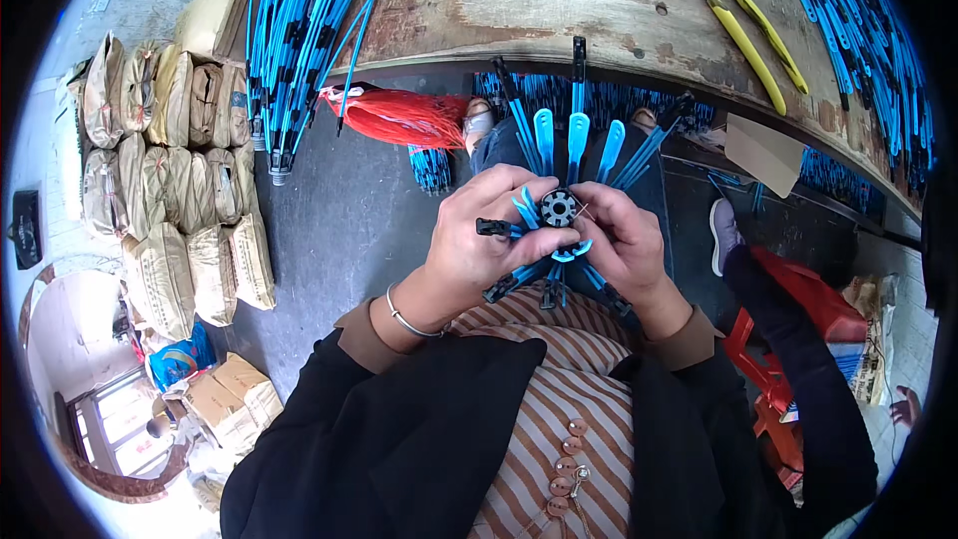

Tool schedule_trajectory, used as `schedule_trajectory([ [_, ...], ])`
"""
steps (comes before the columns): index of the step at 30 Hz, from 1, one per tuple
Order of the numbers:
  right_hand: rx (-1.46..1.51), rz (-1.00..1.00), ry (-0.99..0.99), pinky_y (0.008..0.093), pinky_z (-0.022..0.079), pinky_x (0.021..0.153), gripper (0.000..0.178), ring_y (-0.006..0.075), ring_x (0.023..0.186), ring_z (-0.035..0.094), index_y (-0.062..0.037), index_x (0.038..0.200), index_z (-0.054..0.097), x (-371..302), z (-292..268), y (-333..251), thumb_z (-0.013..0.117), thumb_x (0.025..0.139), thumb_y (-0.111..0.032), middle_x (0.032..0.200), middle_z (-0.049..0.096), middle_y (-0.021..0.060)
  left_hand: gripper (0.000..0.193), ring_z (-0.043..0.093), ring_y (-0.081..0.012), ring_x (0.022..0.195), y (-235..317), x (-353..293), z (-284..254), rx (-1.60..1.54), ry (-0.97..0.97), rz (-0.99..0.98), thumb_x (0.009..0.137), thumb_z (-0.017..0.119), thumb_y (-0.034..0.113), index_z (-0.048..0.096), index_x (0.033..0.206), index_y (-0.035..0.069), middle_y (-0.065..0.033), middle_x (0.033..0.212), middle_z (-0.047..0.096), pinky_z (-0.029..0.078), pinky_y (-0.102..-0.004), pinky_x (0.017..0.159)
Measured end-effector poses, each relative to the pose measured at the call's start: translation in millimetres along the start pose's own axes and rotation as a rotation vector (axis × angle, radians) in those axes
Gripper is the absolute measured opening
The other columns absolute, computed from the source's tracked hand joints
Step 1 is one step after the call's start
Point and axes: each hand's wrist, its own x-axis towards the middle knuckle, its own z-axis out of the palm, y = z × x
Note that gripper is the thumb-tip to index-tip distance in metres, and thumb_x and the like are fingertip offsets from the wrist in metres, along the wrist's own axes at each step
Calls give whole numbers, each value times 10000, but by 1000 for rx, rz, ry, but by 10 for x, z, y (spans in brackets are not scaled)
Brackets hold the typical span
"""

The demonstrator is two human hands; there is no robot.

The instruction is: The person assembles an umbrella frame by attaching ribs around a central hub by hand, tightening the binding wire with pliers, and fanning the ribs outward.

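Between my hands, above my lap, is a black notched umbrella hub with a round hole in its middle. Blue umbrella ribs fan out around it, several ending in black joints. My left hand is closed around the hub's left side, its thumb across the near edge and ribs sticking out past the fingers. On the other side my right hand has its fingers curled against the hub and ribs. A thin wire-like strand shows at its fingertips; their exact grip is partly hidden.
A worn wooden table lies ahead, with yellow-handled pliers and blue rib bundles at both ends. Red strands hang below its edge. Stacked sacks stand at left. Another person's leg is close on the right.
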Motion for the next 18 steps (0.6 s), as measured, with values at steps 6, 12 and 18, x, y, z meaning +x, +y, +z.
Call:
schedule_trajectory([
  [6,-28,-31,35,266,478,569,237,173,634,631,32,1049,578,33,8,-24,601,814,7,728,621,113,430,593,-263,707,20,22,-16,89,-25,62,614,798,154,598,963,0,-115,844,588,489,-334,622],
  [12,-128,69,-25,293,481,563,177,210,641,635,23,979,615,66,-47,13,603,805,-8,739,624,131,432,590,-248,730,2,-10,8,129,-9,100,696,752,245,612,1038,20,-102,879,601,484,-333,633],
  [18,-154,-33,-108,326,481,558,184,276,643,626,19,940,626,82,-106,39,618,758,-11,748,619,153,443,588,-252,726,104,20,-11,223,-39,142,655,773,225,612,1013,19,-104,873,598,480,-340,633],
])
